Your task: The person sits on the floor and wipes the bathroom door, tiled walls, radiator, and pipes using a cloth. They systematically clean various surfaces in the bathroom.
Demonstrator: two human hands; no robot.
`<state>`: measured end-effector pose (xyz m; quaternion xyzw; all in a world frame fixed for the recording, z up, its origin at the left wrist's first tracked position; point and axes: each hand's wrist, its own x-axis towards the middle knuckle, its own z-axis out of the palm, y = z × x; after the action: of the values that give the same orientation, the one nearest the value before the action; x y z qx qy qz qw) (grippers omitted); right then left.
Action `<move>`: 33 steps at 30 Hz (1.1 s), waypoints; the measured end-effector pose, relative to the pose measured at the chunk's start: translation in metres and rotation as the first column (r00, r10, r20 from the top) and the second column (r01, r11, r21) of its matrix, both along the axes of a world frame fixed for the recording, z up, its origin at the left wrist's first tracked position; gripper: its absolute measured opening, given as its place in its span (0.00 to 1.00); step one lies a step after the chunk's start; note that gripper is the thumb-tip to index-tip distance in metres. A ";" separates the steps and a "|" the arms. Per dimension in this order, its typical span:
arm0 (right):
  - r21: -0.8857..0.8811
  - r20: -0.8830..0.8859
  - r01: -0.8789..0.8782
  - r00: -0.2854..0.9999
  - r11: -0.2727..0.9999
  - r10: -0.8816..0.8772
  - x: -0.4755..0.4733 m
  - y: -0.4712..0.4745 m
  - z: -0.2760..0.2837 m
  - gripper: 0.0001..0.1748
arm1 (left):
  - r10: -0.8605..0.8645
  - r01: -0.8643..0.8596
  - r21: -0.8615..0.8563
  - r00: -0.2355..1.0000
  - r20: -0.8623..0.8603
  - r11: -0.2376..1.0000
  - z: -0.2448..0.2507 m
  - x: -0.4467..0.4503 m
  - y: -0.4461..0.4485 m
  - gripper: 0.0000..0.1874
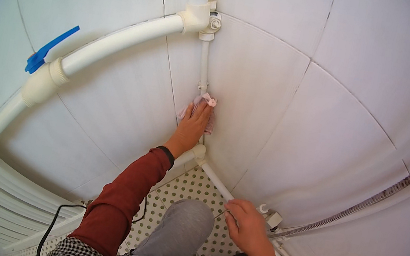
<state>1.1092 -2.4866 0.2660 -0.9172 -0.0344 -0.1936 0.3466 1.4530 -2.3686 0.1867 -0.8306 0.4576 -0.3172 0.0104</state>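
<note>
My left hand (191, 127) presses a pink cloth (209, 124) against the thin vertical white pipe (204, 64) in the corner of the tiled walls. The cloth's edges show on both sides of my fingers, with a bunched end above the fingertips. Below that hand, a pipe elbow (198, 152) joins the lower pipes near the floor. My right hand (246, 232) is lower and to the right, over the lower white pipe (218, 180). Its fingers are bent and a little apart, with nothing seen in them; whether they touch the pipe is unclear.
A thick white pipe (122, 37) with a blue-handled valve (44, 77) crosses the left wall. A small valve (213, 24) sits in the corner. A ribbed hose (373, 199) runs along the right wall. A black cable (53, 220) hangs at left, beside a slatted white panel (6, 204).
</note>
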 end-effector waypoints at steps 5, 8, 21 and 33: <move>0.029 -0.043 -0.022 0.999 0.999 0.023 0.000 -0.001 -0.003 0.11 | -0.058 0.086 0.289 0.993 -0.103 0.954 -0.073 -0.017 0.028 0.35; 0.026 -0.039 -0.013 0.999 1.000 0.014 0.002 -0.003 -0.004 0.11 | 0.009 0.085 0.407 0.975 -0.222 0.909 -0.085 -0.024 0.025 0.34; 0.008 0.040 -0.036 0.999 0.999 0.036 0.009 0.011 -0.010 0.10 | 0.167 -0.023 -0.440 0.941 0.293 0.898 0.154 -0.016 0.077 0.36; -0.005 0.028 -0.002 1.000 1.000 0.002 -0.014 0.006 -0.003 0.10 | 0.225 -0.182 0.148 0.898 -0.379 0.972 -0.059 -0.061 0.078 0.31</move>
<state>1.0955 -2.4809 0.2628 -0.9152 -0.0408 -0.2060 0.3439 1.3919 -2.2903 0.1278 -0.9187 0.3775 -0.1160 -0.0033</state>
